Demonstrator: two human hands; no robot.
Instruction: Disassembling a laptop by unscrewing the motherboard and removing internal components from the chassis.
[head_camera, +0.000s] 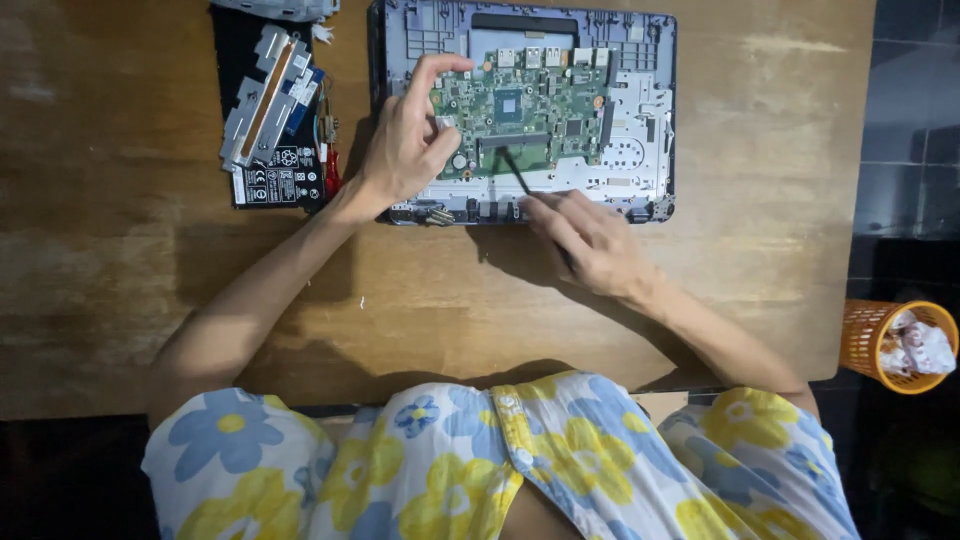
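An opened laptop base (640, 130) lies at the far side of a wooden table (420, 300), its green circuit board (530, 110) exposed. My left hand (408, 135) rests on the board's left edge, fingers curled, index finger raised toward the top. My right hand (585, 240) holds a thin dark screwdriver (515, 172) near the laptop's front edge; its tip touches the lower middle of the board by a long black slot.
A black battery pack (275, 185) with a silver metal bracket (265, 95) on top lies left of the laptop. An orange waste basket (895, 345) with crumpled paper stands on the dark floor at the right, beyond the table edge.
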